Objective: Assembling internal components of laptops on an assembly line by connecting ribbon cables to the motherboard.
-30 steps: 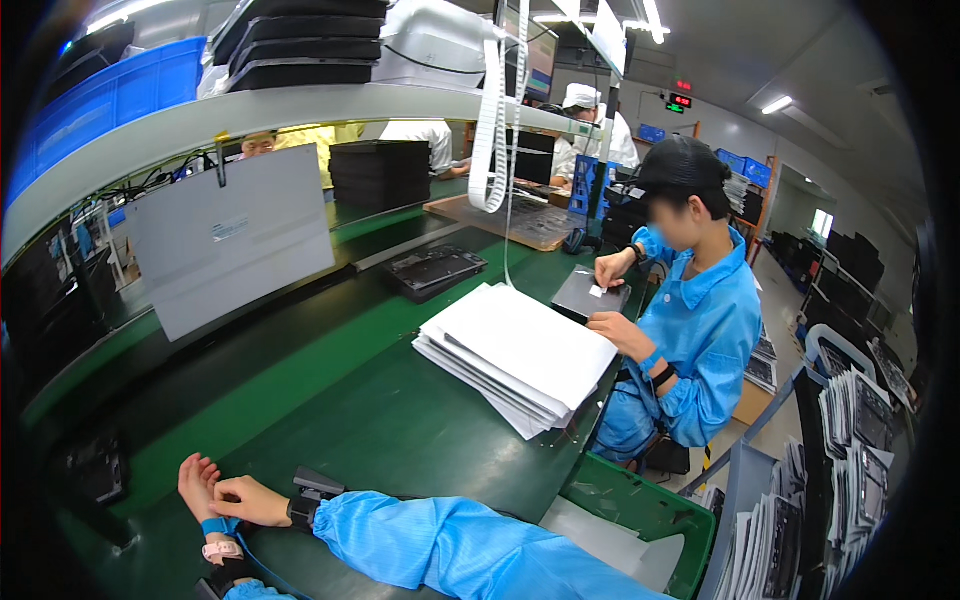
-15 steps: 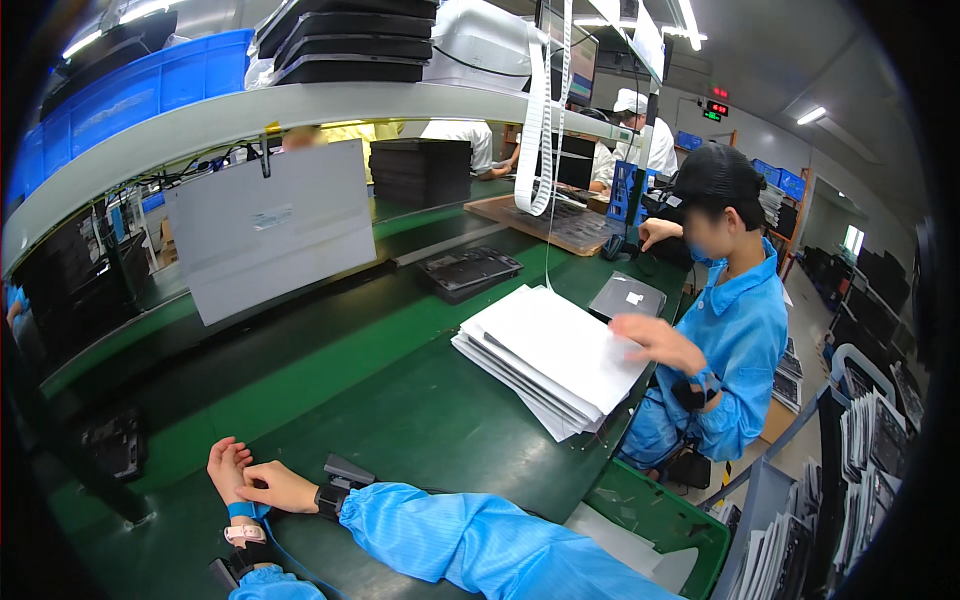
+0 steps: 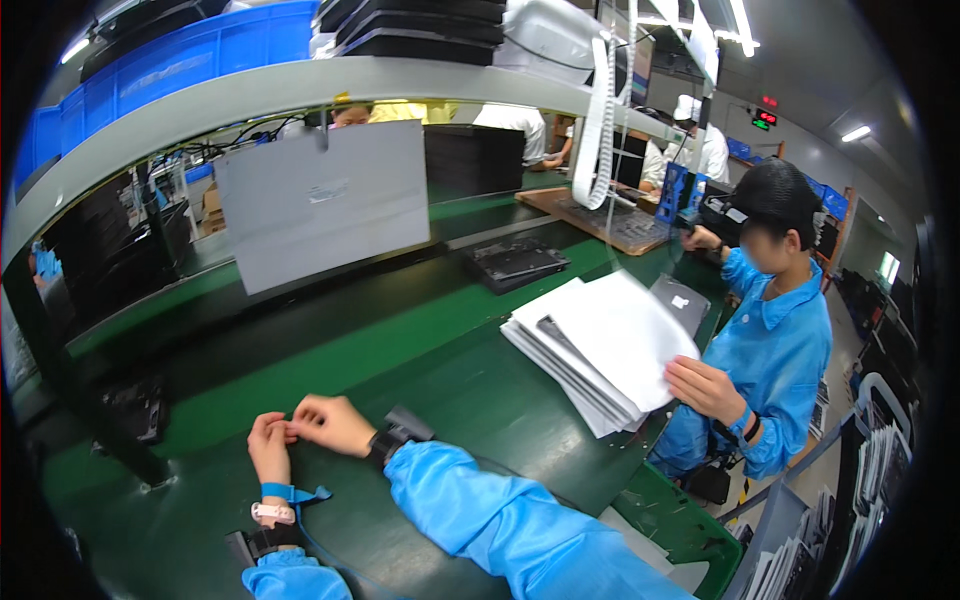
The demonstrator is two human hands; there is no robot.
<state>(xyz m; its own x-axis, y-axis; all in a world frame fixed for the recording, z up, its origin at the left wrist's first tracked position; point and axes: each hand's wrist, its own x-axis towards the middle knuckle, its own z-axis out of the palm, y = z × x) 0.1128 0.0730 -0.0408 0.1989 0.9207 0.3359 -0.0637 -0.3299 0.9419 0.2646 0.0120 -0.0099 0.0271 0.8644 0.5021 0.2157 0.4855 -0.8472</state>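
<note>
A green desk (image 3: 470, 390) is backed by a grey board (image 3: 300, 230). Well in from the edge beside the green bin (image 3: 690, 520), left hand (image 3: 270, 452) and right hand (image 3: 342, 428) are met, fingers together; whether anything is pinched cannot be told. Below them, a blue strap (image 3: 290, 493) is wrapped across the left wrist. The board's label (image 3: 328, 190) cannot be read.

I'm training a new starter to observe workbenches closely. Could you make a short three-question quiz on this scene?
1. True or false: the person's left hand and right hand are close together.
2. What colour is the crate on the shelf? A) green B) blue C) white
3. What is the co-worker's hand touching?

Key: 1. True. 2. B. 3. The edge of a white sheet.
</note>
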